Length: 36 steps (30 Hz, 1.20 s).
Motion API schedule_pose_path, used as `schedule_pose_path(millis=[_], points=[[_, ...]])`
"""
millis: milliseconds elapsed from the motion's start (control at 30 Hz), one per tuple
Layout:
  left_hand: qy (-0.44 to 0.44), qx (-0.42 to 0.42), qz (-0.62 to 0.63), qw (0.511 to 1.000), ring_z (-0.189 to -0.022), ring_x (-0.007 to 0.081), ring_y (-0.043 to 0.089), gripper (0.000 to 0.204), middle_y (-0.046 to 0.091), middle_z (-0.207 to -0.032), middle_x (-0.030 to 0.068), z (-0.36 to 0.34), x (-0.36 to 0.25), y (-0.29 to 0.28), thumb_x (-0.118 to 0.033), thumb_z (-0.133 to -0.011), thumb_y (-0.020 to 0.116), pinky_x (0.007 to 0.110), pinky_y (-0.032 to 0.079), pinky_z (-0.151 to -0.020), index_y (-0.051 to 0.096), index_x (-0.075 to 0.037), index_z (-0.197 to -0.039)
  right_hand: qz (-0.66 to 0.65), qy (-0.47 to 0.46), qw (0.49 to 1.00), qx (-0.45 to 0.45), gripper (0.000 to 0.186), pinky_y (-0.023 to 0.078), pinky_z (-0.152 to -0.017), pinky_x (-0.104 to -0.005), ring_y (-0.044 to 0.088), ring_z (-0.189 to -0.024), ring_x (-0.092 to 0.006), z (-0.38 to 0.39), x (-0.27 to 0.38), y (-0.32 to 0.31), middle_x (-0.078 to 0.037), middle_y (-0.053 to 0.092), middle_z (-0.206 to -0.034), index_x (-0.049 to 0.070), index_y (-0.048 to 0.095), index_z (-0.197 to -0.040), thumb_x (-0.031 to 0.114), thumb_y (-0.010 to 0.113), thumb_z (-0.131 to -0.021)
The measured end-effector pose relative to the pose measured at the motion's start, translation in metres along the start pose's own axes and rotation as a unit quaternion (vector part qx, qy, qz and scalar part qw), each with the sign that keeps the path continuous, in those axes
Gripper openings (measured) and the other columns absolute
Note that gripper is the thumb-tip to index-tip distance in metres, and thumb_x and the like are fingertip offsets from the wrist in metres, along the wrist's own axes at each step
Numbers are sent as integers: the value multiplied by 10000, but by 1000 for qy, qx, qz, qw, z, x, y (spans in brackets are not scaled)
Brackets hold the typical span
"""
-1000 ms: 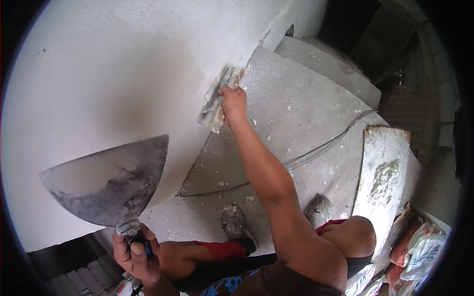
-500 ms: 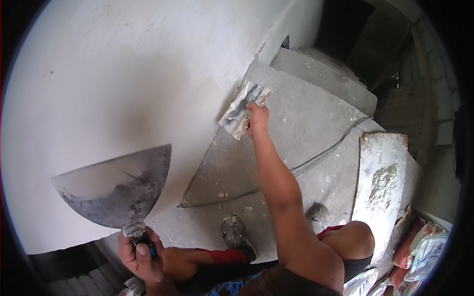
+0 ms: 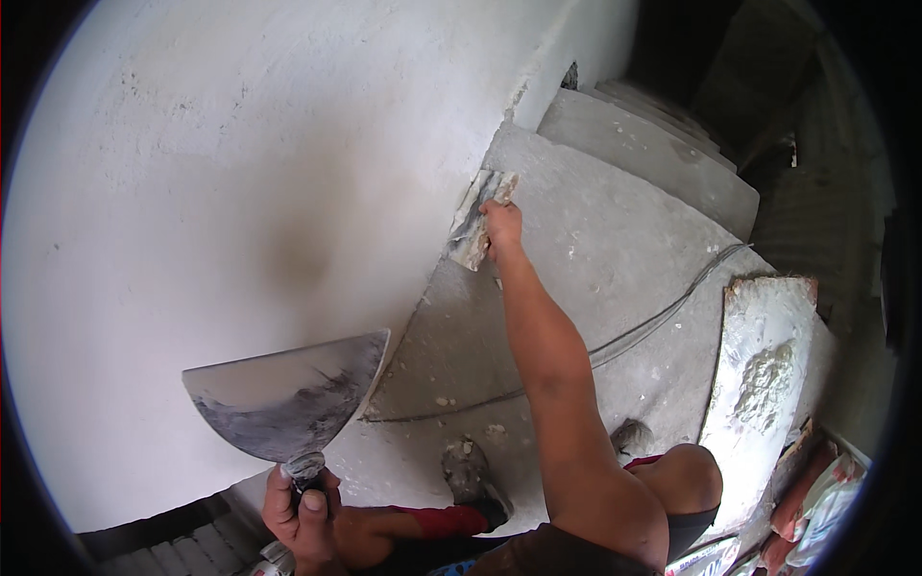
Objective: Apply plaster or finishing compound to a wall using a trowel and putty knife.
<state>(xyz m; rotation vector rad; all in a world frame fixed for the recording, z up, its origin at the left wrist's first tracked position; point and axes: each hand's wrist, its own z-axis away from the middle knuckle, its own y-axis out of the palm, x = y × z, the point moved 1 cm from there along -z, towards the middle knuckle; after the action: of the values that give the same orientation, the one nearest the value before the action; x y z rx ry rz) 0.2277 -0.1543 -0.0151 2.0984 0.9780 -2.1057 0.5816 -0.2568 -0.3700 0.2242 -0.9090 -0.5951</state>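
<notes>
A wide, curved-backed putty knife (image 3: 288, 398) points upward in my left hand (image 3: 303, 518), its fingers closed round the short handle. Grey and whitish smears coat its blade, which is held in front of the white wall (image 3: 240, 192). With my right arm stretched forward, my right hand (image 3: 503, 226) grips a flat rectangular plastering trowel (image 3: 469, 230) caked with pale plaster. The trowel lies along the wall's lower edge, where it meets the concrete floor (image 3: 576, 250); whether it touches the wall I cannot tell. My fist hides the trowel's handle.
Concrete steps (image 3: 643, 144) rise at the far right. A dark cable (image 3: 634, 336) crosses the floor. On the right lies a pale board (image 3: 749, 422) bearing a heap of wet plaster (image 3: 766, 384), with several bags (image 3: 816, 509) near it. My shoe (image 3: 469, 470) stands close to the wall.
The putty knife has shifted right and a little down in the picture. The trowel now shows a narrower face, tilted more toward the wall. The whole view has shifted slightly.
</notes>
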Motion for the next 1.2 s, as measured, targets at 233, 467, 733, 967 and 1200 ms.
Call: schedule_pose_path(millis=[233,467,733,967,1200], points=[[-13,-5,-17,1000,-471,79,466,509,615,-793,122,-6,-10,6,-358,-956,640,199,333,-411,529,56,-1229,-32,-39,998,41,237,515,-652,-378,626,-699,-245,26,47,32,-131,648,-812,-62,630,-957,85,638,-772],[27,22,18,999,-501,80,472,502,600,-807,117,-8,-11,15,-352,-966,628,195,342,-415,522,49,-1248,133,-225,959,112,263,508,-681,-348,636,-720,-183,131,88,61,-110,692,-795,-51,673,-992,132,643,-806],[34,-36,41,998,-484,77,474,518,632,-822,122,3,-11,12,-342,-936,671,194,334,-424,533,47,-1249,75,-341,929,125,485,467,-1002,-353,619,-1133,-308,102,70,-10,-164,654,-1227,60,623,-1292,-41,544,-824],[23,-50,20,998,-501,93,471,519,614,-839,155,10,-9,-5,-304,-958,631,200,352,-427,495,66,-1295,149,-438,875,140,489,446,-1024,-324,603,-1177,-262,60,88,26,-141,631,-1289,80,621,-1312,-17,565,-836],[40,-19,34,998,-480,73,455,457,600,-842,146,-4,-5,2,-277,-978,606,189,335,-403,499,40,-1288,248,-498,816,158,585,464,-1078,-398,569,-1248,-311,132,13,36,-98,614,-1326,150,623,-1286,9,743,-731]])
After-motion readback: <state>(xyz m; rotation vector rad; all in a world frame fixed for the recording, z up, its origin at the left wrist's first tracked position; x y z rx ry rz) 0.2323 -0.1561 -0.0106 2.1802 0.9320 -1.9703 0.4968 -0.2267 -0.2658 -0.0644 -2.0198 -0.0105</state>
